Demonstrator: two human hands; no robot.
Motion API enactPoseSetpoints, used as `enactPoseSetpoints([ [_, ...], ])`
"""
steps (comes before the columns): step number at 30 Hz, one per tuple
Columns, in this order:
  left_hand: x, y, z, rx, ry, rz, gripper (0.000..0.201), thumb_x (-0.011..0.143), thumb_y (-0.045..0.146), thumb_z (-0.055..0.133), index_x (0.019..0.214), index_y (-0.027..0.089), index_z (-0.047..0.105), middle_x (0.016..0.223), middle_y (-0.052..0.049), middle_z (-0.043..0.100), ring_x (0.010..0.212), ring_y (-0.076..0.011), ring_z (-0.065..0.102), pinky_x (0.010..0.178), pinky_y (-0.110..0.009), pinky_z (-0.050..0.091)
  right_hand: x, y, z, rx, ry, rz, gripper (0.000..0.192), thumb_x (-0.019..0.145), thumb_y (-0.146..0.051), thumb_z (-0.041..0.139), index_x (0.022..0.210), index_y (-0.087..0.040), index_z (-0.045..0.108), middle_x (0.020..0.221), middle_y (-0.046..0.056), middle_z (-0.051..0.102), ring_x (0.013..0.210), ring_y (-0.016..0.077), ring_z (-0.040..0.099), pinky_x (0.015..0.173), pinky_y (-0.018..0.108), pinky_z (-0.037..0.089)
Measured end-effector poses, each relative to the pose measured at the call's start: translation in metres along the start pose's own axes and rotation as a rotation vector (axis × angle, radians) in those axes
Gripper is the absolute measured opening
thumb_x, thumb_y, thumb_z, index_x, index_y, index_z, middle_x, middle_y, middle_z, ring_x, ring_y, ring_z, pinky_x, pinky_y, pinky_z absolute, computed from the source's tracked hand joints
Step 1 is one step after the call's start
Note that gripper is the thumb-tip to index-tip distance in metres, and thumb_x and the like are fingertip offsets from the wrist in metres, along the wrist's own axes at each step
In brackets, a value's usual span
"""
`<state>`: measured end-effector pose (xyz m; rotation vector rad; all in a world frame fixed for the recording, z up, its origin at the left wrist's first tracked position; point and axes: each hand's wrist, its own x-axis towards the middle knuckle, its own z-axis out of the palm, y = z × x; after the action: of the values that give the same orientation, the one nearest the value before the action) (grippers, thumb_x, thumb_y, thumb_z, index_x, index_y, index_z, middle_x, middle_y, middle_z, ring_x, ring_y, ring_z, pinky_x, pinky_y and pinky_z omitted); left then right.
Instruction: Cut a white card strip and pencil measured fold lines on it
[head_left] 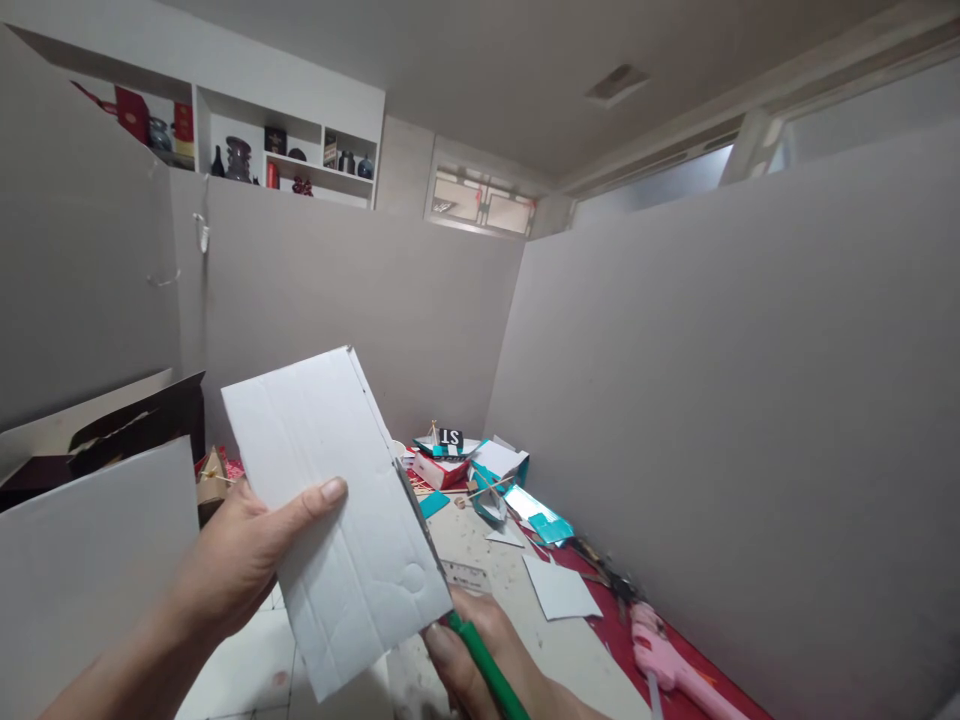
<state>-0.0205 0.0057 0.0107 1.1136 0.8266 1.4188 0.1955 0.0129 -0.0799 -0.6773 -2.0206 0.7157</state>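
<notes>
My left hand [259,545] grips a white piece of cardboard [337,530] by its left side, thumb lying flat on the face and fingers hidden behind. The cardboard is held up and tilted, with crease lines along its length. At its lower right corner my right hand [487,650] is closed round the green handle of what look like scissors [486,662]. A dark blade runs along the cardboard's right edge; how far its parts stand apart is hidden.
A ruler [466,576] and a white card offcut [561,587] lie on the worktable [510,625]. A pink glue gun [667,655] rests at right by the grey partition [735,400]. Teal and white card scraps [551,525] lie farther back. Large boards [112,560] stand at left.
</notes>
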Motion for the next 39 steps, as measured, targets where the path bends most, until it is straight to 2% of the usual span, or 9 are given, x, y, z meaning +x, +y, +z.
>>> enactPoseSetpoints([
  [7, 0.000, 0.001, 0.001, -0.004, 0.040, -0.019, 0.074, 0.066, 0.033, 0.084, 0.133, 0.020, 0.059, 0.110, -0.014, 0.075, 0.092, -0.0324, 0.072, 0.080, -0.039, 0.060, 0.001, -0.004, -0.001, 0.006, -0.015, 0.009, 0.051, 0.093, -0.063, 0.036, 0.077, -0.019, 0.057, 0.067, 0.003, 0.052, 0.068, 0.0183, 0.052, 0.068, 0.029, 0.047],
  [14, 0.000, 0.000, -0.001, 0.024, 0.002, -0.043, 0.070, 0.068, 0.037, 0.083, 0.132, 0.018, 0.060, 0.108, -0.015, 0.076, 0.087, -0.0314, 0.073, 0.075, -0.037, 0.059, 0.003, -0.008, -0.006, 0.019, -0.086, 0.021, 0.048, 0.094, -0.061, 0.036, 0.081, -0.018, 0.053, 0.069, 0.001, 0.048, 0.060, 0.0141, 0.045, 0.058, 0.026, 0.041],
  [21, -0.002, 0.000, 0.001, 0.068, -0.014, -0.040, 0.069, 0.068, 0.039, 0.083, 0.130, 0.019, 0.062, 0.101, -0.014, 0.077, 0.084, -0.0315, 0.073, 0.072, -0.037, 0.059, 0.005, -0.015, -0.011, 0.020, -0.112, 0.025, 0.043, 0.093, -0.057, 0.041, 0.087, -0.017, 0.055, 0.069, 0.001, 0.051, 0.060, 0.0139, 0.047, 0.058, 0.025, 0.044],
  [25, -0.003, 0.003, 0.001, 0.045, -0.011, -0.072, 0.069, 0.066, 0.038, 0.084, 0.129, 0.018, 0.062, 0.098, -0.014, 0.078, 0.080, -0.0312, 0.074, 0.069, -0.036, 0.060, 0.004, -0.010, -0.006, -0.034, -0.036, 0.051, 0.028, 0.088, -0.045, 0.053, 0.079, -0.018, 0.056, 0.069, 0.002, 0.056, 0.064, 0.0158, 0.051, 0.063, 0.026, 0.048],
  [29, -0.003, 0.001, 0.001, 0.033, -0.007, -0.076, 0.069, 0.065, 0.039, 0.085, 0.128, 0.018, 0.063, 0.096, -0.015, 0.078, 0.080, -0.0317, 0.074, 0.072, -0.038, 0.060, 0.003, 0.001, 0.001, -0.053, 0.007, 0.053, 0.017, 0.085, -0.030, 0.052, 0.072, -0.019, 0.053, 0.070, 0.002, 0.061, 0.065, 0.0157, 0.055, 0.066, 0.027, 0.050],
  [34, -0.001, -0.002, 0.001, 0.035, -0.013, -0.061, 0.071, 0.066, 0.039, 0.084, 0.131, 0.019, 0.061, 0.096, -0.013, 0.078, 0.082, -0.0313, 0.074, 0.073, -0.037, 0.060, 0.001, 0.012, 0.003, -0.070, 0.022, -0.007, 0.019, 0.085, -0.031, 0.051, 0.071, -0.020, 0.055, 0.074, 0.006, 0.065, 0.071, 0.0193, 0.060, 0.070, 0.029, 0.051],
  [39, 0.000, -0.003, 0.001, 0.030, -0.022, -0.049, 0.067, 0.068, 0.039, 0.083, 0.129, 0.020, 0.062, 0.101, -0.012, 0.077, 0.083, -0.0300, 0.074, 0.073, -0.035, 0.060, 0.002, 0.012, 0.002, -0.034, 0.015, -0.048, 0.022, 0.087, -0.035, 0.050, 0.074, -0.020, 0.058, 0.077, 0.007, 0.065, 0.075, 0.0205, 0.060, 0.074, 0.030, 0.051],
])
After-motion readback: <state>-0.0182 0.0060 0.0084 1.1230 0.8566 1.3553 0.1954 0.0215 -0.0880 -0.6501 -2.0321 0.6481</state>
